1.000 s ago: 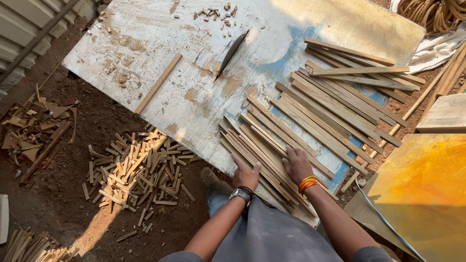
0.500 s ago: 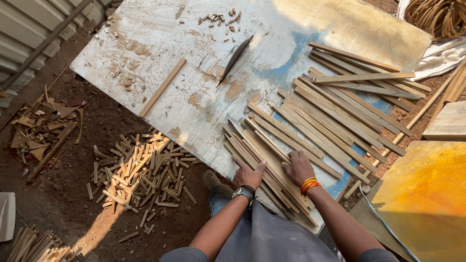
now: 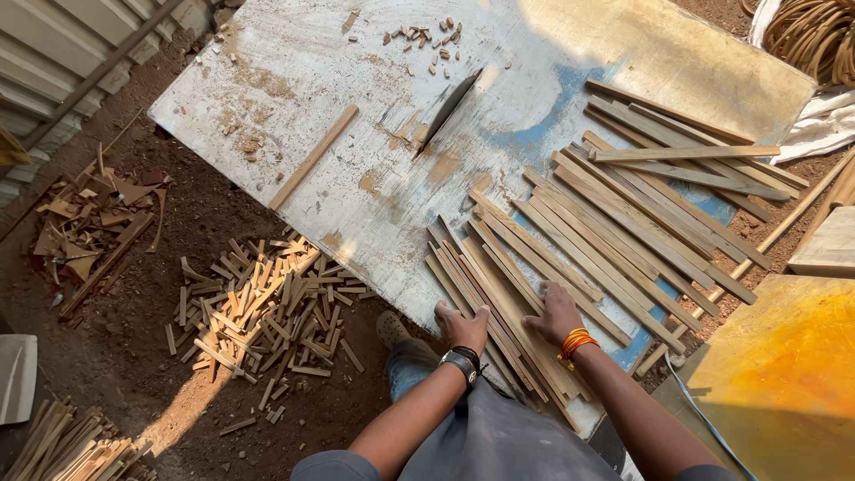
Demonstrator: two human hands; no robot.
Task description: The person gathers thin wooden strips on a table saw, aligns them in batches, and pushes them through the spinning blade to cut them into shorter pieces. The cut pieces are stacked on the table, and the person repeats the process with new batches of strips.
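Two hands, left (image 3: 463, 326) and right (image 3: 553, 313), press flat on wooden strips (image 3: 508, 307).

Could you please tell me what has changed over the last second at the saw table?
Very little: both hands stay flat on the near bundle of wooden strips, the left hand and right hand barely shifting. The saw blade, the lone stick and the offcuts lie unchanged.

Pale, rough-sawn wooden slats (image 3: 570, 240) on a worn, matt, paint-scuffed board tabletop (image 3: 294, 71) with a dull metal blade (image 3: 448, 109).
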